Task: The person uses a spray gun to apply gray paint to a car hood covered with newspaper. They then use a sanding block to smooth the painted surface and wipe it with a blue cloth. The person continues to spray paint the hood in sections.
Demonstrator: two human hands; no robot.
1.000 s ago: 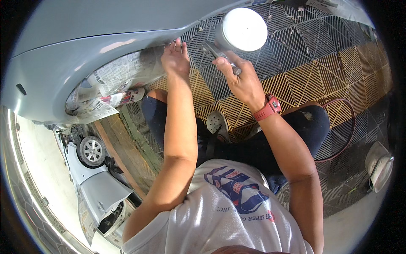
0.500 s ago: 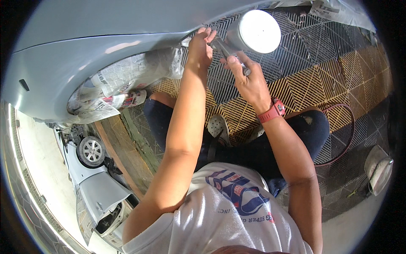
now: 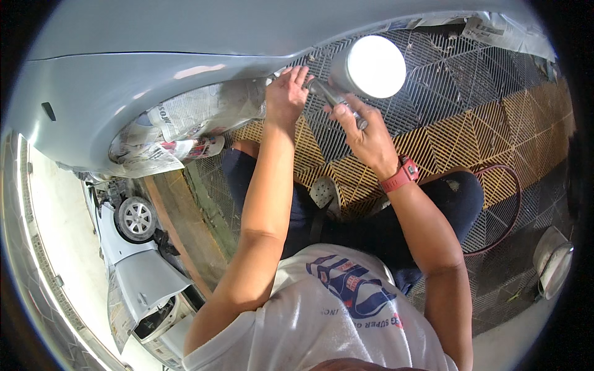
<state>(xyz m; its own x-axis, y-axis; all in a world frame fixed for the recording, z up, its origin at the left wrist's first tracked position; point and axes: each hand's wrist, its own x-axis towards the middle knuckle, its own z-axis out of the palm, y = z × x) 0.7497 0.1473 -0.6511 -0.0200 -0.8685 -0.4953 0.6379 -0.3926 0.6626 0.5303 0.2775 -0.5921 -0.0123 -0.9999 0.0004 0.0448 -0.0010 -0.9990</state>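
Note:
My right hand (image 3: 371, 139) is wrapped round the handle of a spray gun (image 3: 337, 100). The gun is metallic, with a large round silver cup (image 3: 374, 67) that has a pale top. Just left of the gun's front end is my left hand (image 3: 287, 96), fingers stretched out and nothing visible in it. Its fingertips are close to the lower edge of a grey car body panel (image 3: 204, 68). Whether they touch the panel or the gun, I cannot tell. Newspaper masking (image 3: 179, 120) covers the wheel arch beside my left forearm.
My bent legs are over black and yellow slatted floor tiles (image 3: 433, 145). A dark red hose (image 3: 518, 198) curves at my right, near a light-coloured container (image 3: 552, 263). At left stands another partly dismantled car (image 3: 148, 278) with an exposed wheel (image 3: 136, 219). More masking paper (image 3: 507, 37) hangs at far right.
My left hand has drawn slightly left of the spray gun, and its fingers have straightened. The right hand keeps its hold on the gun. The whole view has shifted a little.

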